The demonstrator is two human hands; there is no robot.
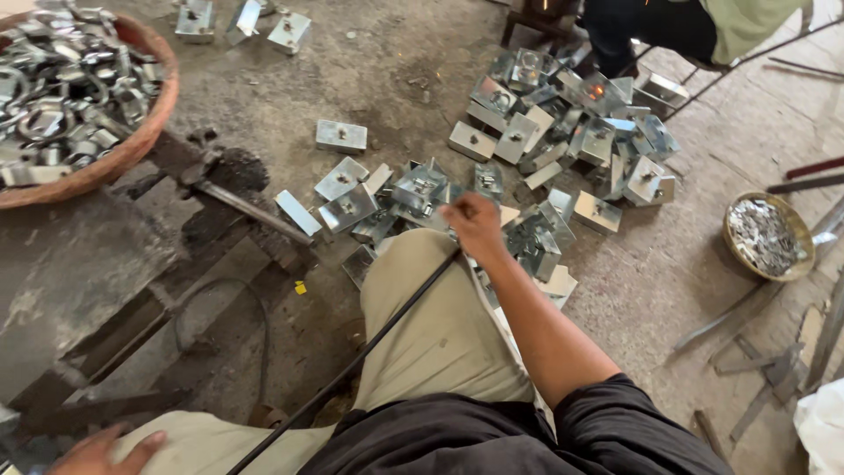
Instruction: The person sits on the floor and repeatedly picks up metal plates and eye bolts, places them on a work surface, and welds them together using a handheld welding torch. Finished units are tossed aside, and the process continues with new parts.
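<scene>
While right hand [475, 224] grips thin black rod [352, 365], shiny boxy metal brackets [563, 123], gritty floor [396, 70].

Even, soft daylight across the frame; no single hard source shows. Right side of the frame reads brighter, the concrete floor [703, 264] there pale and washed. Lower left is dim, with dark shadow under the worn table [61, 264]. Shadows stay short and diffuse. Metal boxes [563, 123] at upper centre throw small bright glints, and a few faces are blown to white. The basket of metal parts [61, 88] at upper left glares in patches. Wide-angle stretch bends the edges and corners. The right hand [475, 224] at centre is slightly soft from motion; the left hand [97, 450] at the bottom edge is blurred.
</scene>
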